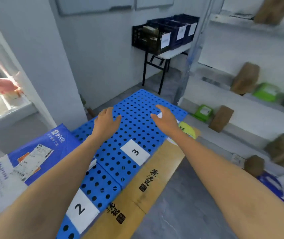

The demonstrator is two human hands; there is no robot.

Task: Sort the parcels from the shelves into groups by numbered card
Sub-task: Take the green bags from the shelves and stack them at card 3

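A blue perforated pallet [134, 128] lies on the floor with white cards marked 2 [81, 210] and 3 [135, 152]. My left hand [106, 120] and my right hand [164, 116] hover over its far part, both empty with fingers spread. A blue-and-white mailer bag [32, 152] lies by the pallet's left side. Flat tan cardboard [148, 181] runs along the right edge, with a yellow-green packet [187, 129] at its far end. White shelves on the right hold brown parcels [221, 119], [245, 78] and green parcels [203, 112], [265, 91].
A folding table [170, 53] at the back carries dark crates [156, 38] with paper labels. A white wall corner [51, 66] stands left of the pallet. Grey floor [181, 204] shows between the pallet and the shelves. Blue bags [269, 186] lie on the lowest shelf.
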